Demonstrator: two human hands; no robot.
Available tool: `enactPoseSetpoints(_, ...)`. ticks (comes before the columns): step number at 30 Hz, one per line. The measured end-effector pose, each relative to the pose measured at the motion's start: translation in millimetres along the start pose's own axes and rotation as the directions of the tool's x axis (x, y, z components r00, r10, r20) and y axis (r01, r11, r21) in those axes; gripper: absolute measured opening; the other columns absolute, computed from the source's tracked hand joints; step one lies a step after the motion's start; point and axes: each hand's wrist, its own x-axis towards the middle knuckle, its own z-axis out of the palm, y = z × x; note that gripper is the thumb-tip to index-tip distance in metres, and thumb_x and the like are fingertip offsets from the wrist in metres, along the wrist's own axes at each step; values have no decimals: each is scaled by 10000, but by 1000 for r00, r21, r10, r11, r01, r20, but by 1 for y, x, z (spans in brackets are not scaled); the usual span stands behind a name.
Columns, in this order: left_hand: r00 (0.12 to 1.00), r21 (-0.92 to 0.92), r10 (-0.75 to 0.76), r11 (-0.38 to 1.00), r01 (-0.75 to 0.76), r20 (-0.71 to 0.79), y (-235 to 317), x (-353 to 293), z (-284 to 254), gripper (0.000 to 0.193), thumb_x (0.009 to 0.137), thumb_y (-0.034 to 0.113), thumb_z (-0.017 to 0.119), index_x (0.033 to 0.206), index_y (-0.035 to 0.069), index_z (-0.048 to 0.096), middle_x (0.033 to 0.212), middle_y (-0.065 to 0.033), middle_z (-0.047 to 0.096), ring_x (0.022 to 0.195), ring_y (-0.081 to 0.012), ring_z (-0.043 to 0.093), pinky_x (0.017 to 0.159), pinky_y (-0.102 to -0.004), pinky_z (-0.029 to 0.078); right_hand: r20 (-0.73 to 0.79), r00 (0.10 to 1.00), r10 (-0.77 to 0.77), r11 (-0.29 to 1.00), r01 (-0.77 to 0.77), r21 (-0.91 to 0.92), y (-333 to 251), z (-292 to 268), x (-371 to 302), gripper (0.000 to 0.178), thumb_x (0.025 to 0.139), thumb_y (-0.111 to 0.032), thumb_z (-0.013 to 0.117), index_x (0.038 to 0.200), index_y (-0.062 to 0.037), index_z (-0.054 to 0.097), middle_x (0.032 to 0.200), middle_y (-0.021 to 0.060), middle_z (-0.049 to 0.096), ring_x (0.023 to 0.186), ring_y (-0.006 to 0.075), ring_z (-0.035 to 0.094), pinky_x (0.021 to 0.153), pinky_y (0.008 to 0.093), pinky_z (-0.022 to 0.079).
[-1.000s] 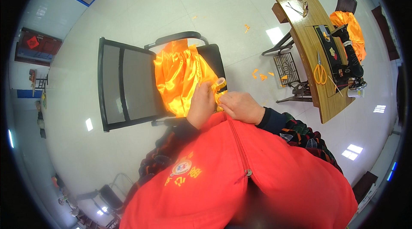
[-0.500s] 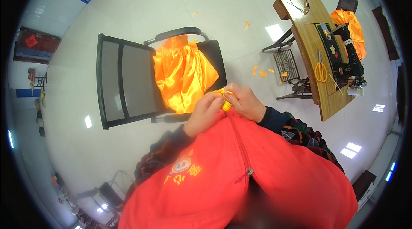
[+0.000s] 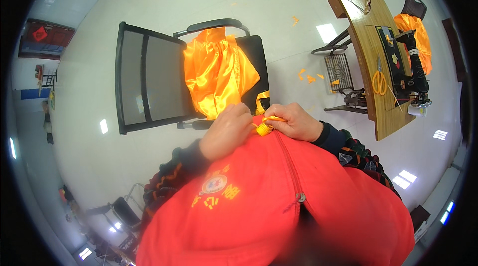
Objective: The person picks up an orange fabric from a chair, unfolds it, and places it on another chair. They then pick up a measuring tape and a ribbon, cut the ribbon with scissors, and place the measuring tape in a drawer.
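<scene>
In front of my red vest, my left hand [image 3: 228,131] and my right hand [image 3: 297,122] work close together on a narrow orange fabric strip [image 3: 271,118]. My right thumb and fingers pinch the strip. My left fingers are closed at its other side, where a bit of orange shows at the fingertips. Between the hands sits a small ribbed yellow piece [image 3: 264,129], against the vest. Just beyond, an orange strip end [image 3: 262,98] lies over the chair's edge. Shiny orange satin cloth [image 3: 216,76] is heaped on the black chair [image 3: 254,52].
To the right stands a wooden sewing table [image 3: 371,62] with a black sewing machine [image 3: 418,74], orange-handled scissors [image 3: 379,81] and eyeglasses [image 3: 366,4]. More orange cloth [image 3: 416,34] hangs on a chair behind it. Orange scraps [image 3: 310,79] lie on the floor near the treadle [image 3: 339,72].
My hands have moved apart from each other, stretching the strip between them, and the ribbed yellow piece shows more. The strip end by the chair has come into sight. The view has shifted slightly.
</scene>
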Motion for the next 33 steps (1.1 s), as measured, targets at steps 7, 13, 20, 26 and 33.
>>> enactPoseSetpoints(7,659,-797,-467,-209,566,590,3,10,16,242,947,257,485,901,36,570,858,-33,581,742,-126,557,680,-273,453,15,1000,-23,1000,23,11,-3,-2,-4,123,872,-155,575,926,-45,575,767,140,600,692,315,596,602,329,464)
enactPoseSetpoints(13,682,-764,-377,-471,442,627,9,28,27,386,963,373,426,880,23,566,764,-24,555,625,-99,477,579,-228,388,26,995,-98,986,101,-135,-9,-13,-12,161,832,-119,593,981,-59,605,803,126,617,729,306,611,633,342,484)
enactPoseSetpoints(20,710,-767,-289,-233,598,642,5,36,23,360,954,385,447,813,66,535,682,-1,518,556,-68,421,509,-220,348,-14,999,-49,998,49,-34,-13,-21,-18,106,832,-102,599,920,-42,606,792,109,618,699,283,613,608,302,479)
enactPoseSetpoints(26,801,-785,-65,-264,561,595,-1,41,19,310,930,353,509,904,48,551,791,0,554,590,-54,461,535,-192,380,-25,987,158,964,-149,218,-9,-26,-15,54,877,-57,553,891,-8,572,752,52,624,666,95,593,597,226,457)
enactPoseSetpoints(33,784,-751,36,-262,606,620,-9,42,14,341,854,162,637,1129,-15,539,1046,-78,611,899,-117,586,779,-238,467,-92,969,229,937,-193,292,-16,-24,-2,157,832,-146,625,823,8,593,720,66,609,554,126,557,545,244,438)
